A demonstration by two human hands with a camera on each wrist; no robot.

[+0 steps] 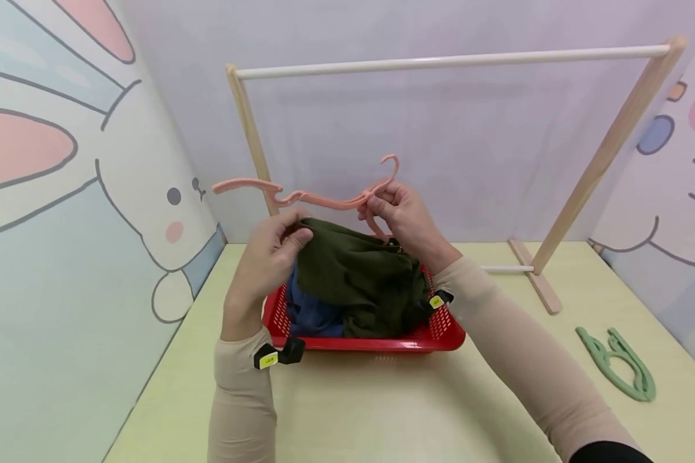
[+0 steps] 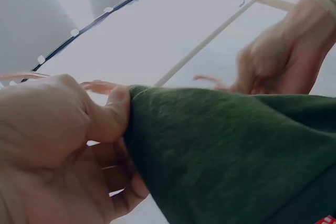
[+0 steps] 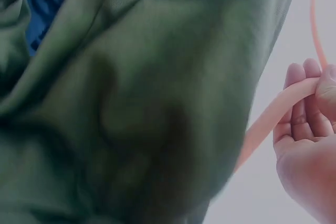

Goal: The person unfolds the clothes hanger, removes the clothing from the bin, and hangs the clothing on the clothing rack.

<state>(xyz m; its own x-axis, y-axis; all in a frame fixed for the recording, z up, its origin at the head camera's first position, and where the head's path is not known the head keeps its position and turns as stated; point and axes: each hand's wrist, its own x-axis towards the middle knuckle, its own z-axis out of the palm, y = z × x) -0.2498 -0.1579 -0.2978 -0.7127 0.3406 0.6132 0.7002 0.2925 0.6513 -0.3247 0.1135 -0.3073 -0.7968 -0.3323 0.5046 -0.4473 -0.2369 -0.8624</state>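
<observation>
Beige sleeves (image 1: pixel 509 347) closest to the head camera, both over or beside the red basket (image 1: pixel 376 345), each with a black wrist strap (image 1: pixel 275 355). Hands apart, both occupied. Left hand (image 1: pixel 269 254), above the basket's left side, pinches the upper edge of a dark green garment (image 1: pixel 353 276) between thumb and fingers. Right hand (image 1: pixel 408 222), above the basket's right side, pinches a pink hanger (image 1: pixel 327 201) near the base of its hook. Garment: top edge up above the basket, lower part lying in it, blue cloth (image 1: pixel 313 315) alongside. Hanger: above the basket, one arm sticking out past the left hand, other arm angled down to the garment.

Right wrist view alone gives that lower arm up close, running to the cloth edge; inside or behind, cannot tell. Left wrist view alone gives a dark strip (image 2: pixel 92 23) with white spots, high up. Only the head view shows a folded green hanger (image 1: pixel 639 363) on the surface (image 1: pixel 347 411), right of the basket, plus a rabbit mural (image 1: pixel 145 186) left of the basket. White rail (image 1: pixel 452 62) spans higher than the basket, behind it.
</observation>
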